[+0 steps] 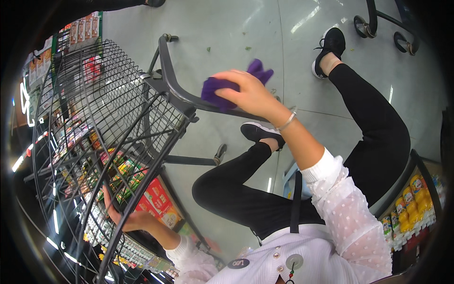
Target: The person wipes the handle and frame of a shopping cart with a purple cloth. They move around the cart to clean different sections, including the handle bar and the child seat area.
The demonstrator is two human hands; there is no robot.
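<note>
My right hand (244, 87) holds a bunched purple cloth (217, 90), its loose end sticking out past the fingers. The cloth is against or just above a curved grey tube (193, 102) of a shopping cart's frame. To the left is the cart's dark wire basket (120, 67), which looks tilted. My left hand (136, 220) grips the basket's long edge bar (152, 174) low on the left. Wires and the bar partly hide its fingers.
Cart wheels (220, 154) stand near my shoe (260, 132). Another cart's wheels (362, 26) are at the upper right. Shelves of packaged goods (156, 198) line the left; yellow bottles (413, 202) are at the right. Green scraps (208, 49) lie on the floor. A light blue plastic object (291, 181) is beneath me.
</note>
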